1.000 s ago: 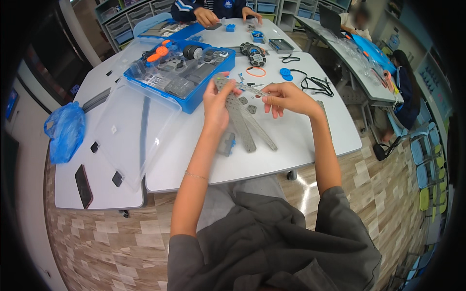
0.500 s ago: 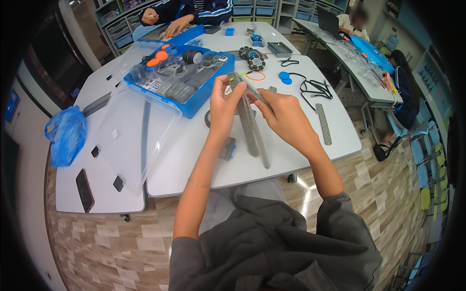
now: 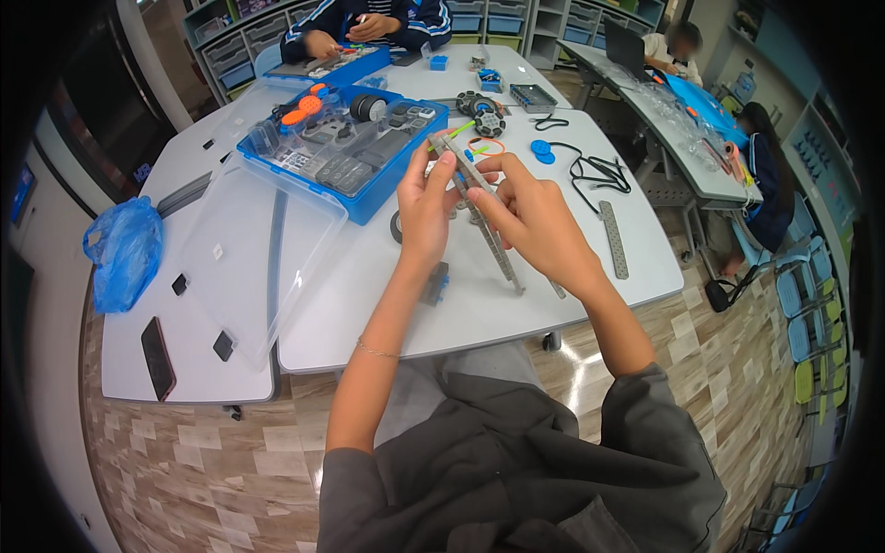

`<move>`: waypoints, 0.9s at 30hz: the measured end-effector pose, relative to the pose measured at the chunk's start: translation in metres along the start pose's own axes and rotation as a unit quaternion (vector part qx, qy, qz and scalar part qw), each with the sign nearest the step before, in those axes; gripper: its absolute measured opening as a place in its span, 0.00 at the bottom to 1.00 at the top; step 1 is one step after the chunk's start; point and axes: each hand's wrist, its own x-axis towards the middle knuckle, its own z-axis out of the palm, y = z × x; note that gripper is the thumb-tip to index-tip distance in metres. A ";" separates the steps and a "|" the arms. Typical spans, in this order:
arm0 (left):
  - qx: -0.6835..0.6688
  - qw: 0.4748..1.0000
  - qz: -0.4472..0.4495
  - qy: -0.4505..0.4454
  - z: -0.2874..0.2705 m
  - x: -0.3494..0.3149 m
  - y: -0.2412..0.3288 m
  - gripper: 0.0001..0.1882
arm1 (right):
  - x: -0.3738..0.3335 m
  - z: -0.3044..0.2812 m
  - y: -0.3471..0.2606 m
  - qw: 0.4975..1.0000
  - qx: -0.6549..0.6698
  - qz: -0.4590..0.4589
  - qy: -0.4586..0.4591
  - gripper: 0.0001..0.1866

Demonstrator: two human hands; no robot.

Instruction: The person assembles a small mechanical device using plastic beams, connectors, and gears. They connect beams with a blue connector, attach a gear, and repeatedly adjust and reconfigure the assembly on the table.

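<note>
Over the near part of the white table, my left hand is closed round the upper end of a grey perforated building beam frame. A thin bright green rod sticks out of the frame near my left fingertips. My right hand grips the frame from the right, its thumb and fingers pressed on the long pieces. Some blue bits show between the pieces, too small to name. The frame's lower end slants toward me above the tabletop. My fingers hide part of its middle.
A blue parts box stands at the left, with a clear lid beside it. Wheels, a black cable and a flat grey beam lie to the right. A phone and blue bag are far left. A co-worker's hands are across.
The beam frame has turned in my hands and shows its narrow edge. More of the green rod now sticks out. My right fingers have shifted. Across the table, the co-worker's hands have moved.
</note>
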 end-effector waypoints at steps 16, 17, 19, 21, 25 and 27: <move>0.066 0.997 -0.014 0.020 0.005 -0.001 -0.006 0.17 | 0.019 -0.018 0.062 0.991 0.089 0.093 0.047 0.16; 0.035 0.999 -0.029 0.026 0.004 0.001 -0.006 0.17 | 0.025 -0.024 0.069 0.983 0.153 0.103 0.019 0.17; -0.017 0.998 -0.053 0.041 0.000 0.003 -0.006 0.17 | 0.034 -0.034 0.086 0.946 0.263 0.182 -0.044 0.20; -0.064 0.994 -0.074 0.058 -0.003 0.005 -0.008 0.18 | 0.039 -0.034 0.105 0.895 0.406 0.182 -0.022 0.20; -0.105 0.988 -0.089 0.065 -0.010 0.004 -0.013 0.17 | 0.044 -0.033 0.150 0.907 0.358 0.223 -0.026 0.21; -0.120 0.985 -0.095 0.076 -0.013 0.005 -0.015 0.17 | 0.054 -0.033 0.171 0.934 0.248 0.252 -0.051 0.21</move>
